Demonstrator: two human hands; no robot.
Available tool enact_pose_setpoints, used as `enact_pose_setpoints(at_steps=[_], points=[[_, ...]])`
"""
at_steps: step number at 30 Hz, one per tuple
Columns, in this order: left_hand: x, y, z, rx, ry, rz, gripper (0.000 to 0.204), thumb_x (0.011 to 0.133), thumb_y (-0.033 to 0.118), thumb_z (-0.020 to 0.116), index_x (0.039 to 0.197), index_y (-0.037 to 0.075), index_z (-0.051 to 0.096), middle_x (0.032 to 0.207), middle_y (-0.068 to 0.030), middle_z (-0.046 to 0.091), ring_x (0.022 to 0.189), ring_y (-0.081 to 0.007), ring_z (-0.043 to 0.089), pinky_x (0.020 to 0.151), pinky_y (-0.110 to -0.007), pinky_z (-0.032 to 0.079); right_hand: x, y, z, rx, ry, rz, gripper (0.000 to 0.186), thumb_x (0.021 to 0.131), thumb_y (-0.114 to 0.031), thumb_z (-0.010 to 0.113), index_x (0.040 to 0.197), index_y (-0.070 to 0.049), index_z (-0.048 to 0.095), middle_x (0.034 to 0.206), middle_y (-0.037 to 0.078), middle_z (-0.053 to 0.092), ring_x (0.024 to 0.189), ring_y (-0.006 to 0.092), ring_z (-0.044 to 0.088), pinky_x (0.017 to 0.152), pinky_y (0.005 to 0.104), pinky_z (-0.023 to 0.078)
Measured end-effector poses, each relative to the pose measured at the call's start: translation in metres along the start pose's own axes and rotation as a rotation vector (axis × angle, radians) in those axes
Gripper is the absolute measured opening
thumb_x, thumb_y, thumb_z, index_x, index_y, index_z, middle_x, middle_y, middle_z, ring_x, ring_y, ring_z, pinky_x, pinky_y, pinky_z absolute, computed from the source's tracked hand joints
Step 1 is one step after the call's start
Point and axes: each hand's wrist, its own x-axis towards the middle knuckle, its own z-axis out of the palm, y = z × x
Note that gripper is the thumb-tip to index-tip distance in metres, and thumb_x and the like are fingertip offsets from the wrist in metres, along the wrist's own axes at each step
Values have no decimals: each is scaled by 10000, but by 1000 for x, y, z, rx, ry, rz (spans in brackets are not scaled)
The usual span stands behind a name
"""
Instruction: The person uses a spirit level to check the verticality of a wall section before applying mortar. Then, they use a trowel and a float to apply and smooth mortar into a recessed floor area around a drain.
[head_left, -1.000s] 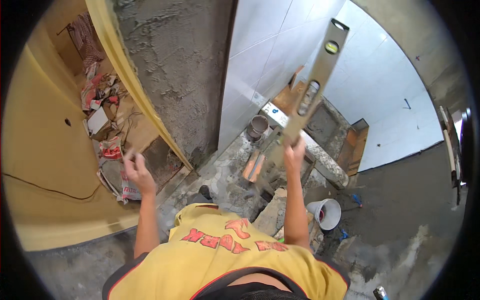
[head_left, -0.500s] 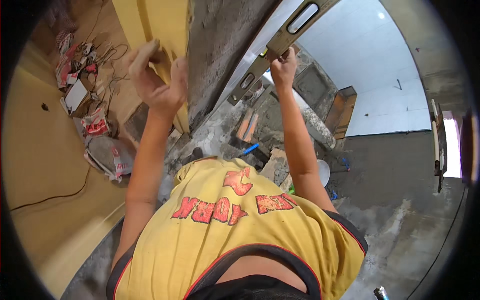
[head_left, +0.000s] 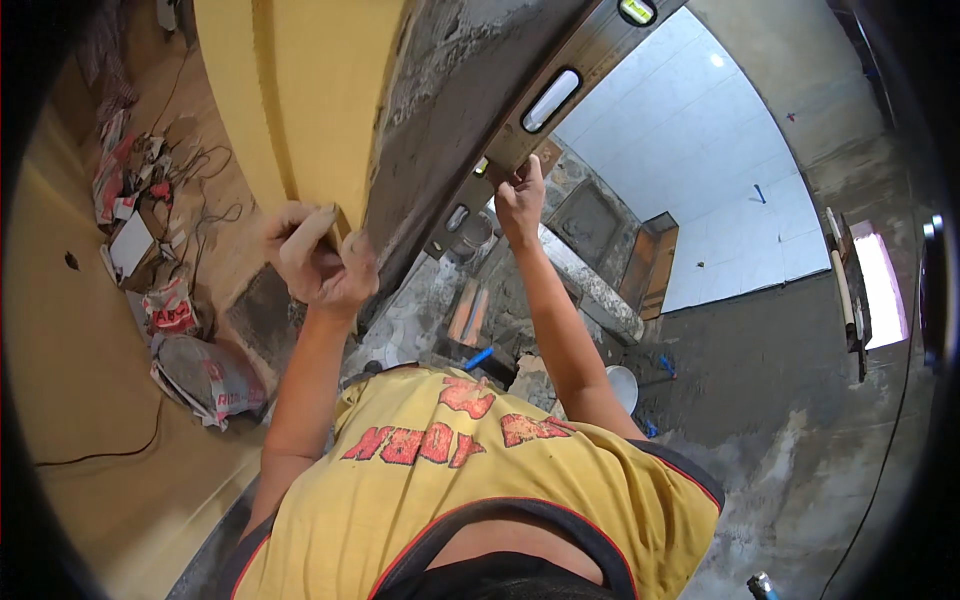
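My right hand [head_left: 518, 200] grips a long metal spirit level [head_left: 551, 100] that runs steeply along the edge of the grey plastered strip [head_left: 420, 100]; some bubble windows show on it. My left hand [head_left: 320, 255] has its fingers curled on the edge of the yellow door frame [head_left: 310, 110], just left of the plaster. Behind the level stand white tiled walls [head_left: 690, 150]. A dark bucket [head_left: 470, 240] shows beside the level's lower end.
Torn sacks [head_left: 205, 380], cardboard and cables lie in the left room. Below are a concrete block [head_left: 605, 300], an orange-handled float [head_left: 470, 315], a blue-handled tool [head_left: 478, 358], rubble and a white bucket [head_left: 621, 390]. A cable [head_left: 890, 460] crosses on the right.
My left hand has risen from beside the sacks to the yellow frame. The level has moved left and lies along the plaster edge, with my right hand lately shifted a little down and left.
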Motion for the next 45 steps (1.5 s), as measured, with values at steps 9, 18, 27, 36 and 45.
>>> enact_pose_setpoints(at_steps=[9, 18, 27, 36, 45], points=[[-9, -1, -2, -67, 21, -32, 285, 897, 198, 649, 1135, 58, 574, 1086, -119, 462, 955, -213, 487, 869, -339, 427, 9, -10, 5, 42, -17, 81, 248, 882, -121, 680, 1080, 18, 630, 980, 20, 681, 870, 94, 604, 764, 264, 484], [-7, -3, -3, 18, 34, -24, 303, 837, 237, 680, 1088, 97, 585, 1012, -113, 445, 867, -222, 445, 740, -337, 385, 10, -17, 7, 110, -20, 199, 248, 875, -187, 730, 1023, 0, 659, 889, -3, 679, 778, 77, 591, 675, 261, 473], [-5, -1, -7, 44, -6, -26, 303, 851, 259, 675, 1082, 83, 588, 1012, -121, 461, 893, -236, 457, 776, -351, 388, 11, -16, 7, 122, -56, 165, 302, 880, -234, 734, 1047, 4, 652, 905, -3, 674, 801, 93, 595, 703, 264, 474], [-4, 0, -6, 55, 9, -42, 289, 831, 279, 689, 1045, 107, 598, 982, -107, 459, 871, -231, 467, 739, -353, 396, 11, -9, 6, -11, -49, 136, 201, 899, -141, 656, 1039, 1, 634, 896, 12, 658, 816, 113, 590, 709, 280, 485], [-6, 0, -7, 35, 12, -50, 290, 835, 268, 697, 1048, 91, 611, 1020, -118, 471, 901, -236, 468, 783, -356, 397, 12, -10, 9, 13, -56, 137, 206, 903, -103, 646, 1081, -6, 610, 926, 14, 654, 834, 119, 595, 724, 284, 494]])
